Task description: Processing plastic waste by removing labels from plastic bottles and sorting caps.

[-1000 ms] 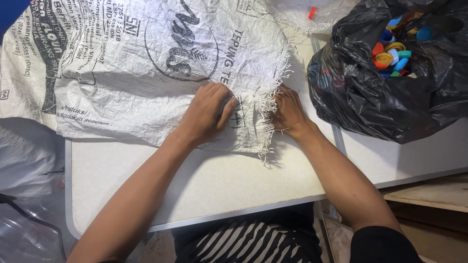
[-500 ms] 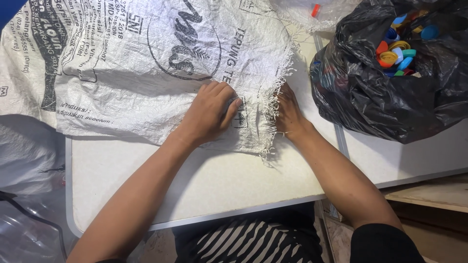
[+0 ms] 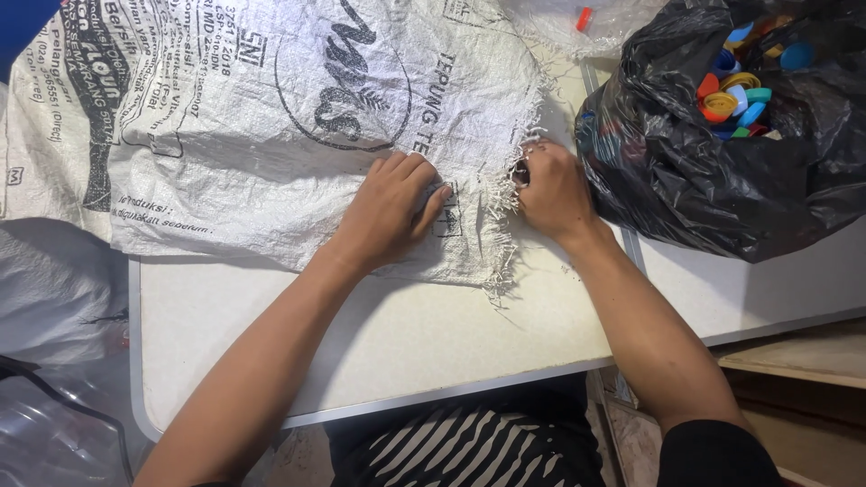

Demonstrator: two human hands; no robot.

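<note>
A white woven sack [image 3: 271,117] with dark print lies flat across a white table [image 3: 406,334]. Its right edge is frayed into loose strands. My left hand [image 3: 388,212] presses down on the sack near that edge, fingers bunching the fabric. My right hand [image 3: 550,189] is closed on the frayed edge of the sack, pinching the strands.
A black plastic bag [image 3: 722,153] holding several coloured bottle caps sits at the right. Clear plastic with an orange cap [image 3: 584,18] lies at the top. Clear plastic bags [image 3: 45,361] lie to the left of the table. A wooden surface [image 3: 803,361] is at the lower right.
Both hands stay on the sack's frayed edge with only slight finger movement. The view has shifted a little.
</note>
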